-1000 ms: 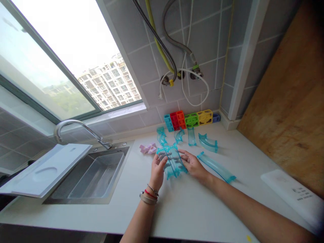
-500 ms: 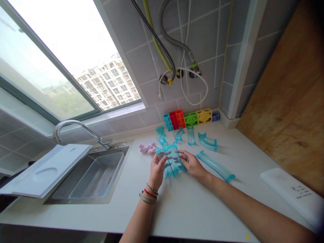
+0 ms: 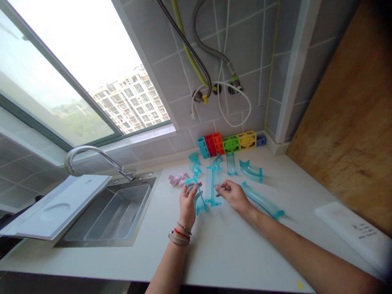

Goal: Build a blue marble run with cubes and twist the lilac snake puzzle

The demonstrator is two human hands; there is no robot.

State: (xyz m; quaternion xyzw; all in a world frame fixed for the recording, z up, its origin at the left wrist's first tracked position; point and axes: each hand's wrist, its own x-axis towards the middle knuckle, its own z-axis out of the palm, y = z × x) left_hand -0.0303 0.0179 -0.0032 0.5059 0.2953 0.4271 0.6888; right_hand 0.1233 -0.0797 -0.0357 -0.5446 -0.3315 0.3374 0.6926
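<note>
My left hand is closed on a translucent teal toy track piece, held tilted above the counter with the thumb on its near side. Just to the right, my right hand pinches the edge of another teal straight track piece between thumb and fingertips. A narrow gap separates the two held pieces. Beyond them lie a wavy teal piece, a curved one and a short straight one. To the right are a curved piece and a long piece, partly behind my right hand.
Colourful toy blocks line the wall. Pink folded-looking pieces sit left of my hands. Further left are a sink with a tap and a white board across it. A white package lies right on the counter.
The two teal pieces, close together before, are now apart. My right hand's piece has turned to a narrower view, while the left hand has moved slightly left with its piece.
</note>
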